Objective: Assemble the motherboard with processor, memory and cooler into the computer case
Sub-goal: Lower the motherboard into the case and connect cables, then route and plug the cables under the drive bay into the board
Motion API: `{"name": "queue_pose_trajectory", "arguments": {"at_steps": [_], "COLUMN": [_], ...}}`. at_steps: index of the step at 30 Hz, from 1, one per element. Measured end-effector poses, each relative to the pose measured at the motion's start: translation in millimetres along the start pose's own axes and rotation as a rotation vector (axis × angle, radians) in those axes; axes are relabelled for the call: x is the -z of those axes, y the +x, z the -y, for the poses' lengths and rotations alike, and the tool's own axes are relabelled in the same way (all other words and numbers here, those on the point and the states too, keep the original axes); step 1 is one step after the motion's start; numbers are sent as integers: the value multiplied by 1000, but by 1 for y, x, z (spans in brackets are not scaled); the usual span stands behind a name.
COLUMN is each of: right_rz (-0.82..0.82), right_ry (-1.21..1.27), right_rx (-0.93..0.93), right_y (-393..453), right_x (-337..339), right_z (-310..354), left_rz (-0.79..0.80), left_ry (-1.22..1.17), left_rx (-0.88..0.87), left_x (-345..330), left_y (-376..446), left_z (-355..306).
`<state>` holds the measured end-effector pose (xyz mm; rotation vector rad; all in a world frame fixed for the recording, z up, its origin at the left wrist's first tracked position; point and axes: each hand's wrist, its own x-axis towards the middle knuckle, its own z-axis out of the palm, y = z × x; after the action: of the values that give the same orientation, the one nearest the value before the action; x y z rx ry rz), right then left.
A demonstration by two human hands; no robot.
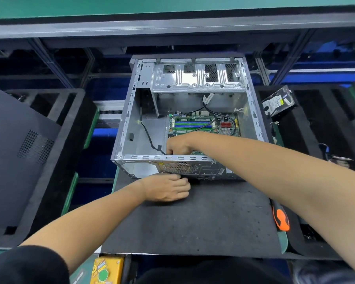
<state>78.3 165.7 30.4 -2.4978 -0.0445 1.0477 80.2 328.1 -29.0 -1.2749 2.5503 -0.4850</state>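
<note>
Steel-grey computer case (131,119) lies open-side up on the dark mat (193,218), just beyond both your hands. Your right hand (177,145) reaches over the near rim, down inside, fingers curled at the near left corner of the green motherboard (203,125); what it grips is hidden by the rim, so I cannot tell if it holds anything. Your left hand (168,188) sits outside, under the right one, fingers curled at the bottom edge of the case's perforated rear panel (180,167), apparently pinching something dark there; too hidden to name.

The board is already down in the case, just beyond your right hand. Blue and green memory slots (193,124) are visible; the cooler and processor are covered by your right forearm.

Risks, as a judgement:
- The black cable (152,140) runs from the left wall to right beside your right hand. Shift the board and it may get pinched underneath.
- A second black lead (217,119) drapes over the memory slots; it could snag.
- If the rear ports miss the panel openings near your left hand, the board won't seat flat, and forcing it could bend it.
- Your forearm rests on the sharp rim.

Writing: the yellow box (107,270) near your left elbow has print, too blurred to read. The bagged hard drive (279,102), off past your right arm, has a white label, unreadable. Orange-handled tool (281,220) lies under your right forearm.
</note>
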Motion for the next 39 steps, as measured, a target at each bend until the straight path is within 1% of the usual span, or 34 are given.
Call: {"name": "queue_pose_trajectory", "arguments": {"at_steps": [5,10,13,17,19,20,22,24,26,27,28,29,30,32,33,34,35,37,39], "right_rz": [46,37,33,14,7,10,-2,-71,-171,-235,-299,-357,-402,-438,-456,-476,-488,-466,-419], "right_ry": [-13,-93,-85,-30,10,35,191,382,461,444,397,337,286,193,144,110,98,83,83], "right_rx": [-22,-12,-7,9,-1,-4,-25,-34,-58,-73,-97,-127,-163,-253,-297,-336,-369,-426,-463], "right_y": [1,-1,-1,-3,-6,-9,-18,-33,-47,-53,-59,-63,-66,-69,-69,-69,-68,-66,-64], "right_x": [2,3,2,1,1,3,11,27,45,51,56,59,60,58,55,53,51,49,48], "right_z": [1,0,-2,-1,0,-2,-9,-20,-36,-44,-52,-59,-66,-75,-80,-85,-90,-98,-105], "left_rz": [-2,-4,23,33,-24,-81,-250,-374,-393,-382,-355,-289,-183,110,255,364,424,469,504], "left_ry": [-37,-29,-32,-50,-50,-59,-83,-99,-110,-143,-188,-230,-263,-415,-530,-623,-674,-713,-741], "left_rx": [-35,-23,9,-8,-46,-56,-18,57,84,122,204,346,532,945,1086,1158,1186,1202,1172], "left_x": [-4,-4,-2,11,26,37,63,89,106,112,115,116,115,105,97,87,75,56,35], "left_y": [-2,-2,-2,0,12,20,35,45,50,51,53,55,57,54,51,49,48,49,52], "left_z": [3,3,3,5,8,11,23,42,58,66,76,89,104,140,155,166,175,184,187]}}
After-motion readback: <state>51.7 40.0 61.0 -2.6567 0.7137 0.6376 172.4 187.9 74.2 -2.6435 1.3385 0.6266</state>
